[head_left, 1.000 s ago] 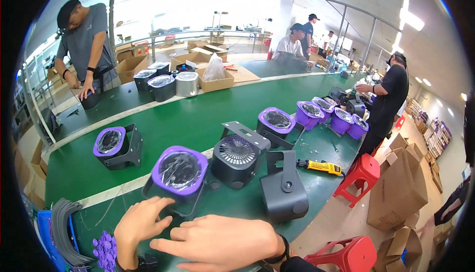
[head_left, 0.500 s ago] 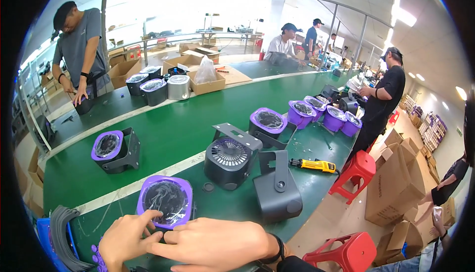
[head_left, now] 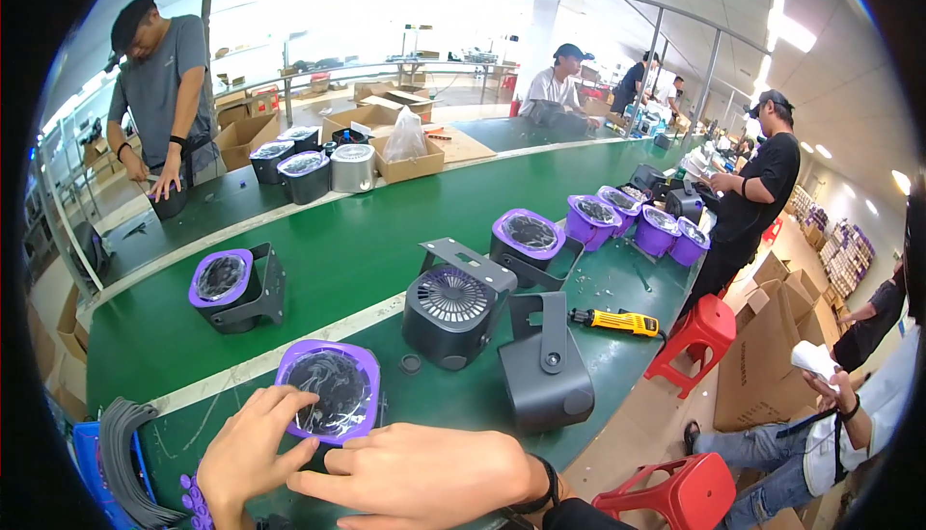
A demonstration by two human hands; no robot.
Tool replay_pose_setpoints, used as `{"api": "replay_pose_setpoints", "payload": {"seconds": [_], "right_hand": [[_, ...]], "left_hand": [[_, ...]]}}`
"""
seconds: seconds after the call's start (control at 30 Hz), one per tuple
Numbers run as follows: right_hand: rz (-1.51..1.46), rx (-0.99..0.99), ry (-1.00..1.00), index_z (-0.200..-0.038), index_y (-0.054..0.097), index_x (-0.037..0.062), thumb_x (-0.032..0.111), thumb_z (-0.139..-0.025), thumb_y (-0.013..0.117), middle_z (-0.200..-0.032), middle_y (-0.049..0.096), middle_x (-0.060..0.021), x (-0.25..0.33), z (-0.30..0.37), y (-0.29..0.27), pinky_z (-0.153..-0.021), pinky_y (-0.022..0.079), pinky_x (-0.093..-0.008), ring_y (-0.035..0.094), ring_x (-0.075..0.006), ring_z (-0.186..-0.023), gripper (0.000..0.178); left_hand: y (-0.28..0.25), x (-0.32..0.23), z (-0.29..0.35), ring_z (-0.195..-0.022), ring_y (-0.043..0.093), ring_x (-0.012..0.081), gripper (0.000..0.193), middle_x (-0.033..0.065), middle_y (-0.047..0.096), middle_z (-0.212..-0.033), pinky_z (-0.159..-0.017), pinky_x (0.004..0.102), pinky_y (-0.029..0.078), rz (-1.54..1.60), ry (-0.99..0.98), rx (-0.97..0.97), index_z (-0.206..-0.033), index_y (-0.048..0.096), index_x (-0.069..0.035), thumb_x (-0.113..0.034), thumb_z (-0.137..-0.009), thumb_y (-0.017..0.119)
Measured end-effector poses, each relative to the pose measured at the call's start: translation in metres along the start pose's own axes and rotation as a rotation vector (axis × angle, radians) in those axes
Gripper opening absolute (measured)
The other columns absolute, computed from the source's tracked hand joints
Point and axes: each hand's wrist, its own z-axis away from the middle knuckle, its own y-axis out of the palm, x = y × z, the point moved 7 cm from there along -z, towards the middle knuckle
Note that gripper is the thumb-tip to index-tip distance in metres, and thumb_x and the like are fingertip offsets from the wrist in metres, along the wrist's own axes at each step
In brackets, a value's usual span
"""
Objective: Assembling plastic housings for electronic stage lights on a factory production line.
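Observation:
In front of me a square fan housing [head_left: 378,376] with a purple rim and a film-covered dark face sits on the table. My left hand [head_left: 253,448] has its forefinger curled over the rim's near left corner, with the thumb by the lower edge. Across the housing's near side lies my right hand [head_left: 424,467], back up and fingers bent toward the left hand. Its thumb and whatever its fingers may hold are hidden. Beyond, a dark grey fan [head_left: 446,300] shows its slotted grille, and a dark grey housing with a bracket [head_left: 546,376] stands to the right.
A yellow electric screwdriver [head_left: 625,322] and a small black cap [head_left: 411,365] lie on the table. Purple knobs [head_left: 196,503] and curved grey strips [head_left: 125,462] are at left. A bracketed purple-rimmed unit [head_left: 220,279] sits on the green belt. Red stools [head_left: 690,491] stand right; co-workers surround the line.
My left fingers have shifted slightly on the rim, while my right hand is nearly still. At the lower right, a person holding something white has come further into view. The whole view has shifted slightly.

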Motion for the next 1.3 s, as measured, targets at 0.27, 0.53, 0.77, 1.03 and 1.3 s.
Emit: {"api": "replay_pose_setpoints", "payload": {"seconds": [0.27, 0.53, 0.77, 1.03, 1.3], "right_hand": [[0.002, -0.032, -0.025, -0.120, 0.049, -0.0043, 0.020, -0.091, 0.070, -0.106, 0.063, -0.0234, 0.000, 0.003, 0.000, -0.075, 0.055, -0.0489, 0.068, -0.0431, -0.087, 0.043], [0.026, -0.064, -0.046, -0.119, 0.049, -0.0046, 0.019, -0.091, 0.070, -0.104, 0.063, -0.0228, 0.001, 0.004, -0.001, -0.074, 0.055, -0.0475, 0.069, -0.0421, -0.087, 0.042], [0.020, -0.059, -0.045, -0.117, 0.050, -0.0046, 0.019, -0.091, 0.071, -0.104, 0.063, -0.0228, 0.003, 0.003, -0.001, -0.075, 0.056, -0.0477, 0.068, -0.0422, -0.087, 0.041], [0.004, -0.126, -0.083, -0.117, 0.050, -0.0037, 0.017, -0.089, 0.072, -0.104, 0.065, -0.0223, 0.004, 0.006, -0.003, -0.074, 0.055, -0.0489, 0.068, -0.0432, -0.087, 0.041], [0.025, -0.088, -0.061, -0.120, 0.048, -0.0024, 0.017, -0.088, 0.072, -0.099, 0.066, -0.0224, 0.003, 0.005, -0.003, -0.073, 0.056, -0.0485, 0.069, -0.0431, -0.085, 0.044]], "left_hand": [[0.018, 0.017, -0.003, -0.135, 0.052, 0.0393, 0.057, 0.0215, 0.052, -0.147, -0.107, 0.0461, 0.048, -0.022, -0.078, 0.041, -0.137, 0.060, -0.009, -0.029, -0.085, 0.075], [0.018, 0.018, -0.002, -0.135, 0.052, 0.0394, 0.057, 0.0227, 0.053, -0.147, -0.107, 0.0463, 0.048, -0.037, -0.061, 0.031, -0.137, 0.059, -0.010, -0.029, -0.085, 0.075], [0.019, 0.019, -0.002, -0.136, 0.051, 0.0401, 0.058, 0.0230, 0.052, -0.148, -0.108, 0.0465, 0.047, -0.034, -0.077, 0.044, -0.138, 0.059, -0.010, -0.029, -0.085, 0.075], [0.018, 0.017, -0.004, -0.137, 0.050, 0.0398, 0.059, 0.0233, 0.051, -0.149, -0.109, 0.0465, 0.047, -0.031, -0.088, 0.068, -0.138, 0.059, -0.009, -0.028, -0.085, 0.075], [0.017, 0.015, -0.004, -0.135, 0.051, 0.0403, 0.058, 0.0236, 0.052, -0.148, -0.109, 0.0463, 0.047, -0.027, -0.067, 0.042, -0.137, 0.060, -0.009, -0.026, -0.085, 0.076]]}}
